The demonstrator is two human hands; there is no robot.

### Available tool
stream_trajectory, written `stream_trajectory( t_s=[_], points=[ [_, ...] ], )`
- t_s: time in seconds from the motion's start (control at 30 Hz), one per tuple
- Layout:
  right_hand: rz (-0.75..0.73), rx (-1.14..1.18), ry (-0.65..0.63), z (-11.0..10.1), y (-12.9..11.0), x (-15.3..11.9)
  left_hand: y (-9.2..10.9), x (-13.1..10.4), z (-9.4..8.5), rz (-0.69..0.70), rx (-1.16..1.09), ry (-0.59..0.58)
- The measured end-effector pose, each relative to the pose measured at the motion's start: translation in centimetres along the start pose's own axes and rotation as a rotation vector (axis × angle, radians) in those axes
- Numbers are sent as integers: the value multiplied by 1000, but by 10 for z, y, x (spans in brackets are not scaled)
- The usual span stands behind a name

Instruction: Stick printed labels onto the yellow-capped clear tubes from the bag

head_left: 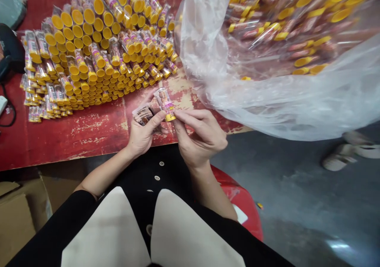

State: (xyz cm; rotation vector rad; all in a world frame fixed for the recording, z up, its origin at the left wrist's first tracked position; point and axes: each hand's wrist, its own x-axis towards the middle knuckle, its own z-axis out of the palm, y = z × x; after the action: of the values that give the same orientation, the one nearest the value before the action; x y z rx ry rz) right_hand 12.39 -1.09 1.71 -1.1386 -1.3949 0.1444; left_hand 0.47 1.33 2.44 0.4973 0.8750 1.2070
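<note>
No lettering can be read anywhere in the head view. The printed label on the tube [165, 103] shows only a picture and a purple band, its print too small. Labels on the stacked tubes [95, 49] are likewise illegible.

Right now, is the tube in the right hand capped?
Capped: the tube in the right hand has a yellow cap at its lower end, under the fingertips.

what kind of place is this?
Likely a small packing workshop: a stacked pile of yellow-capped tubes on a worn red table, and a clear plastic bag of more tubes beside it.
</note>
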Motion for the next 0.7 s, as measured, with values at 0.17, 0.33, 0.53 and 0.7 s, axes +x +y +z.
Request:
stream_trajectory(
  t_s=[0.17, 0.33, 0.53, 0.7],
  points=[
    [-84, -79, 47, 6, 3, 2, 1, 1, -1, 1, 11, -8],
    [-131, -70, 72, 13, 7, 2, 0, 2, -3, -24, 8, -1],
    [-128, -61, 55, 32, 23, 10, 5, 14, -5, -9, -63, 104],
    [-49, -76, 53, 106, 56, 65, 14, 30, -15, -9, -194, 219]
  ],
)
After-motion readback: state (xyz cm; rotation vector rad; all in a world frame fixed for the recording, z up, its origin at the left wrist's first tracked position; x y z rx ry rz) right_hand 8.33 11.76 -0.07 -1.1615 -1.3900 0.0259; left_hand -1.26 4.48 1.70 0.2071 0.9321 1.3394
